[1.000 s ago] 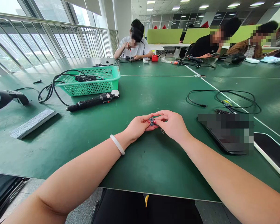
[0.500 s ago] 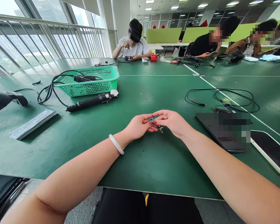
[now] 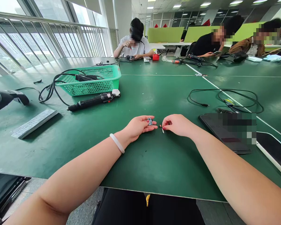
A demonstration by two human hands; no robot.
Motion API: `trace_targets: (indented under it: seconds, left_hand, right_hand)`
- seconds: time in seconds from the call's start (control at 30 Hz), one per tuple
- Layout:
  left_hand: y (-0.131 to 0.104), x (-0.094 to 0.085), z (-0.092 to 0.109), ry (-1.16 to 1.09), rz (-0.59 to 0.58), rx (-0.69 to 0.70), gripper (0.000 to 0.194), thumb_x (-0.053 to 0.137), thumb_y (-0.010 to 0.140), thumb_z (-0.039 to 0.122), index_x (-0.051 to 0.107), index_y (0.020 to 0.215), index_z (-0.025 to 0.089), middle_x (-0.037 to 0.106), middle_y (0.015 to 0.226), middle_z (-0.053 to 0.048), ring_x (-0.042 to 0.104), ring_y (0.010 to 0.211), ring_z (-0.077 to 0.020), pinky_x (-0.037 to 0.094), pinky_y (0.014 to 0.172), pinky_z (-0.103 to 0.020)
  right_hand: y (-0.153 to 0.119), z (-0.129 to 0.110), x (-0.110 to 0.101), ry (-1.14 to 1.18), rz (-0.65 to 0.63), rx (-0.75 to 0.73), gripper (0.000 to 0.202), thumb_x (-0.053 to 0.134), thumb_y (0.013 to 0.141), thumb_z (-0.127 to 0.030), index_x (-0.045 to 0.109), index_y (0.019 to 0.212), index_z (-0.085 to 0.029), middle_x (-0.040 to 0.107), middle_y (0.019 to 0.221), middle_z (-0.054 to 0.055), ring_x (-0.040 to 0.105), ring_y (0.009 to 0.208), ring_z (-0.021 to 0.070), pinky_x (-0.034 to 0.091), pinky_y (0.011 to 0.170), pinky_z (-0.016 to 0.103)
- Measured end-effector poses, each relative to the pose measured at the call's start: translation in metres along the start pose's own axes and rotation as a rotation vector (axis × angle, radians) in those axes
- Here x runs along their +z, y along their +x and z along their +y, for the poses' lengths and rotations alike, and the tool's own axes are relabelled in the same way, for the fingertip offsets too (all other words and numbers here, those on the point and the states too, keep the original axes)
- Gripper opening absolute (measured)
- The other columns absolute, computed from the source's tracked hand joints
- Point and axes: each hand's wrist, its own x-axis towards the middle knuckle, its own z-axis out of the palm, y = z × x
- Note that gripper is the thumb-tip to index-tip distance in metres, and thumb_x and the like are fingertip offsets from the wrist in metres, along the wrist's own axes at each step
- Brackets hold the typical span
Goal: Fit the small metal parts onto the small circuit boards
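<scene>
My left hand point(image 3: 137, 127), palm turned up, holds a small blue-grey part point(image 3: 150, 121) with cut-out edges between thumb and fingers. Its other fingers stretch out loosely. To the right, my right hand point(image 3: 176, 124) is closed in a pinch low over the green table. At its fingertips is a thin silvery piece point(image 3: 163, 131), apparently gripped at its upper end. A tiny dark and reddish bit point(image 3: 160, 126) lies between the two hands; what it is I cannot make out.
A green plastic basket point(image 3: 89, 86) with black cables stands at back left, a black electric screwdriver point(image 3: 93, 101) before it. A white-grey block point(image 3: 35, 123) lies left. Rightward are a black flat device point(image 3: 222, 132), a white-edged phone point(image 3: 273, 151) and a looped cable point(image 3: 224, 90). People sit across.
My right hand has left the part in my left hand and moved slightly right and down, pinching at the silvery piece on the table. My left hand has opened out somewhat, still holding its part.
</scene>
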Motion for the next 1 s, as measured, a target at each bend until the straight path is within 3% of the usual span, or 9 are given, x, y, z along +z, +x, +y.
trace_targets:
  seconds: [0.27,0.4,0.53,0.7,0.83,0.9,1.0]
  left_hand:
    - [0.001,-0.002,-0.002,0.037,-0.075,0.033,0.016,0.048,0.087,0.009,0.06,0.097,0.012,0.067,0.092,-0.008,0.065,0.074,-0.0088,0.052,0.084,-0.028]
    - [0.002,-0.004,-0.003,0.03,-0.133,0.043,0.01,0.052,0.086,0.011,0.06,0.091,0.011,0.066,0.081,-0.005,0.064,0.071,-0.0077,0.051,0.073,-0.021]
    - [0.001,-0.005,-0.004,-0.005,-0.174,0.033,0.013,0.049,0.087,0.01,0.061,0.091,0.011,0.066,0.08,-0.005,0.064,0.07,-0.0077,0.05,0.072,-0.021]
    - [0.001,-0.005,-0.003,-0.044,-0.219,0.02,0.016,0.048,0.087,0.009,0.063,0.091,0.01,0.067,0.088,-0.008,0.064,0.071,-0.0075,0.05,0.07,-0.02]
    - [0.002,-0.005,-0.002,-0.071,-0.17,0.03,0.017,0.048,0.086,0.008,0.062,0.096,0.011,0.067,0.099,-0.009,0.063,0.07,-0.0061,0.05,0.064,-0.017]
    - [0.003,-0.005,-0.002,-0.088,-0.113,0.033,0.018,0.049,0.085,0.007,0.061,0.098,0.011,0.067,0.101,-0.01,0.063,0.07,-0.006,0.05,0.065,-0.017]
    - [0.004,-0.006,-0.002,-0.117,-0.037,0.026,0.017,0.049,0.084,0.005,0.06,0.097,0.01,0.067,0.102,-0.011,0.064,0.072,-0.0072,0.053,0.074,-0.021]
  right_hand:
    - [-0.008,-0.019,0.004,0.286,0.283,-0.177,0.013,0.052,0.08,-0.028,0.061,0.075,-0.021,0.065,0.073,0.0,0.054,0.062,0.0131,0.042,0.061,0.028]
    - [-0.011,-0.03,0.01,0.242,0.365,-0.326,0.015,0.051,0.082,-0.025,0.064,0.075,-0.022,0.066,0.079,0.002,0.055,0.072,0.0153,0.043,0.069,0.03]
    - [-0.011,-0.032,0.013,0.193,0.451,-0.406,0.017,0.052,0.082,-0.02,0.067,0.074,-0.023,0.066,0.083,0.003,0.057,0.084,0.0175,0.044,0.079,0.032]
    - [-0.011,-0.03,0.013,0.279,0.498,-0.363,0.019,0.054,0.081,-0.023,0.072,0.077,-0.026,0.066,0.085,0.002,0.059,0.081,0.0166,0.047,0.075,0.031]
    - [-0.009,-0.023,0.008,0.354,0.52,-0.255,0.022,0.051,0.082,-0.024,0.073,0.083,-0.025,0.068,0.088,0.002,0.06,0.08,0.0158,0.047,0.072,0.03]
    - [-0.007,-0.017,0.006,0.286,0.461,-0.13,0.02,0.053,0.081,-0.024,0.072,0.083,-0.024,0.069,0.088,0.003,0.06,0.077,0.0161,0.046,0.07,0.03]
    - [-0.001,-0.007,0.006,0.119,0.257,0.023,0.013,0.06,0.074,-0.025,0.072,0.079,-0.024,0.069,0.081,0.001,0.057,0.068,0.0153,0.044,0.063,0.03]
